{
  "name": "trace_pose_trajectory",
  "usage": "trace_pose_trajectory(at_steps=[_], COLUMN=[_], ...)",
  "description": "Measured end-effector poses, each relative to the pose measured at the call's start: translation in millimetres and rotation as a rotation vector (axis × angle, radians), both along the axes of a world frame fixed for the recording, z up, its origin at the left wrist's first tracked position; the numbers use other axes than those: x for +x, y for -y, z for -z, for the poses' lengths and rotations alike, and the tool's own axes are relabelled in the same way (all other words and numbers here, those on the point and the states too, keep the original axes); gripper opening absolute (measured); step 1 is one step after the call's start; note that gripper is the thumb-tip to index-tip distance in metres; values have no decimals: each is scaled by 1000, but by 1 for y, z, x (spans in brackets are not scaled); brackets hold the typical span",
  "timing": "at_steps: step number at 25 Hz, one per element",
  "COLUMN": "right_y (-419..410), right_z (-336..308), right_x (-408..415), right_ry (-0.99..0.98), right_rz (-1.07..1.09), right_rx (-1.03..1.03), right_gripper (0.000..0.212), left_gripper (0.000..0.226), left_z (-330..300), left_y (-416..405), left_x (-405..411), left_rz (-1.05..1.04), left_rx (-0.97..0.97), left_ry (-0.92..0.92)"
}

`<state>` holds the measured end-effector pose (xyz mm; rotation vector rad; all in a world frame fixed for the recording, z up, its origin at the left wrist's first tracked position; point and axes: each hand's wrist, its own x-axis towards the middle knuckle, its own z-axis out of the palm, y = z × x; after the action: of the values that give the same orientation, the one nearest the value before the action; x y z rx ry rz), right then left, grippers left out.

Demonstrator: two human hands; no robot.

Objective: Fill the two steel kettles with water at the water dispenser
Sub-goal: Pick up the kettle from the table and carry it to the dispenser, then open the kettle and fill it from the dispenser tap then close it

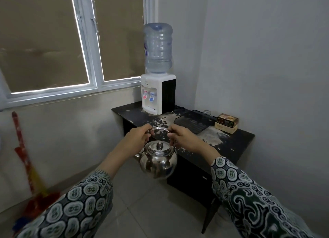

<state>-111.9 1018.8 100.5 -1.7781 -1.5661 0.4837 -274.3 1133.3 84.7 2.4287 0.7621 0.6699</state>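
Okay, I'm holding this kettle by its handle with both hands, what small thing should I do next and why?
Probably carry the kettle forward and set it on the table in front of the dispenser. It hangs short of the taps with its lid on, and both hands, left and right, are occupied.

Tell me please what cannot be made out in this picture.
- Second kettle: not in the head view.
- Water inside the kettle: hidden by its closed lid.
- Box label: too small to read.
- Dispenser drip tray: too small to judge.
- Red pole at left: blurred, its lower end cut off.
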Motion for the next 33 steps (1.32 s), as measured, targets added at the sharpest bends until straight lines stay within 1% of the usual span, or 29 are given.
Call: trace_pose_trajectory(at_steps=[4,7,9,13,15,17,18,21,23,27,28,30,33], right_y=[-108,-187,-235,-312,-360,-398,-416,-463,-496,-552,-564,-591,-624], right_z=[10,15,19,42,58,73,79,101,111,132,137,147,156], right_x=[49,91,118,168,202,229,242,275,295,323,328,339,350], right_ry=[-24,-60,-63,-69,-67,-68,-71,-78,-97,-133,-132,-150,-187], right_rz=[-11,6,19,61,48,18,2,-10,-31,-20,-13,12,53], right_rx=[-1,-11,11,-12,-23,-39,-43,-75,-77,-104,-118,-133,-144], right_gripper=[21,18,22,12,15,23,24,12,13,18,16,10,11], left_gripper=[22,32,37,36,32,27,29,35,37,37,37,31,15], left_z=[7,14,18,36,50,63,68,84,94,113,116,122,128], left_y=[-115,-199,-248,-326,-372,-407,-423,-466,-495,-550,-563,-596,-637], left_x=[50,92,121,173,205,230,242,271,291,320,325,338,355], left_rz=[53,110,130,142,152,144,141,139,119,86,90,112,141], left_rx=[17,-14,-25,-48,-59,-70,-78,-104,-123,-155,-165,-182,-168], left_ry=[-10,-28,-36,-85,-97,-110,-108,-98,-95,-145,-156,-175,-241])
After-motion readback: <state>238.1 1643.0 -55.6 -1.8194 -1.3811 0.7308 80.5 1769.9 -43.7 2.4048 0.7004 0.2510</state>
